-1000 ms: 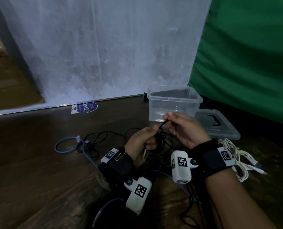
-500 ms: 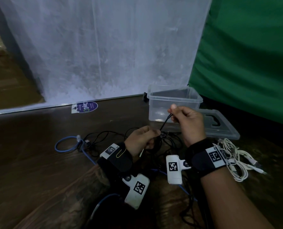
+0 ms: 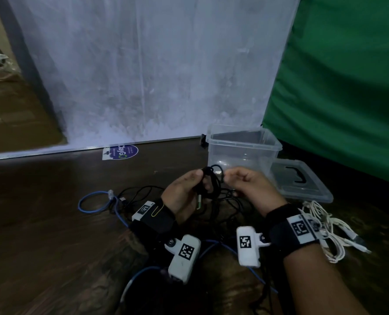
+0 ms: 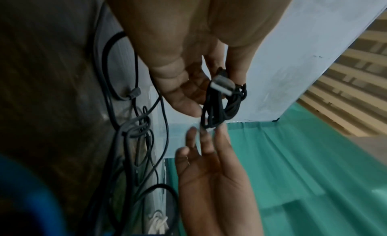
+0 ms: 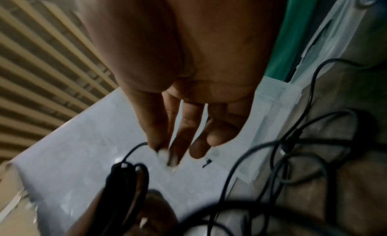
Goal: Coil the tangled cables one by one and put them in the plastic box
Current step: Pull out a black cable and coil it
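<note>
the left hand grips a small bundle of black cable, its fingers curled round the loops, and a metal plug of this cable lies against the fingers in the left wrist view. the right hand is just beside the bundle; in the head view its fingers look curled near the last free loop, but in the left wrist view they are almost straight, so i cannot tell if it pinches the cable or only touches it. the bundle is in the air, in front of the plastic box, which stands open on the wooden floor with its lid beside it. i think this cable is light, thin and soft, so the loops will spring open if the hold becomes loose; it is better to hold across all loops in the middle, not by the plug. more black cables, 1 blue cable and 1 white cable lie on the floor.
</note>
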Demonstrator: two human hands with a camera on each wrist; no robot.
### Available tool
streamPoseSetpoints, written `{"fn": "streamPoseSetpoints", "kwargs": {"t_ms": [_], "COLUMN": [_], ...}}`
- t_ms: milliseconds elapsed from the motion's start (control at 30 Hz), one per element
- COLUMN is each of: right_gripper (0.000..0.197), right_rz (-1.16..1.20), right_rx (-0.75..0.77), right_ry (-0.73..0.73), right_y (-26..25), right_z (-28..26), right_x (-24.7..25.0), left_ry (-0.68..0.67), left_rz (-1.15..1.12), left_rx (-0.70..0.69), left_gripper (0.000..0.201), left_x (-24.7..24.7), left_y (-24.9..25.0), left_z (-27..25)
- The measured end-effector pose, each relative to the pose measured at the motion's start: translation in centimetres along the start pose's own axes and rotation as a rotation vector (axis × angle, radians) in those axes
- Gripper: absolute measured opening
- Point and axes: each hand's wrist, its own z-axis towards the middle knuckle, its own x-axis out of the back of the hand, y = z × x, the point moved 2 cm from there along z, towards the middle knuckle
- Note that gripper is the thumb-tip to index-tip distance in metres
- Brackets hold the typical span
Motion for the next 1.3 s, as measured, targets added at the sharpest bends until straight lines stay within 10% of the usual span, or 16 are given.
{"fn": "streamPoseSetpoints", "kwargs": {"t_ms": [167, 567, 767, 1300], "right_gripper": [0.013, 0.032, 0.024, 0.016], "right_rz": [0.184, -0.023, -0.030, -0.129], "right_rx": [-0.130, -0.184, -0.064, 0.004], "right_ry": [-0.057, -0.252, -0.090, -0.249], "right_y": [0.3, 0.1, -1.3, -7.0], "right_z": [0.0, -0.8, -0.5, -3.7], "right_x": [-2.1, -3.8, -2.2, 2.8], "left_ry": [-0.003, 0.136, 0.160, -0.155], "left_rz": [-0.029, 0.119, 0.155, 0.445], "left_rx": [-0.007, -0.107, -0.144, 0.036], "left_gripper": [0.055, 0.028, 0.015, 0.015], "left_x": [0.5, 1.4, 1.7, -4.0], "left_y": [-0.4, -1.1, -0.7, 4.9], "left_z": [0.2, 0.8, 1.4, 1.2]}}
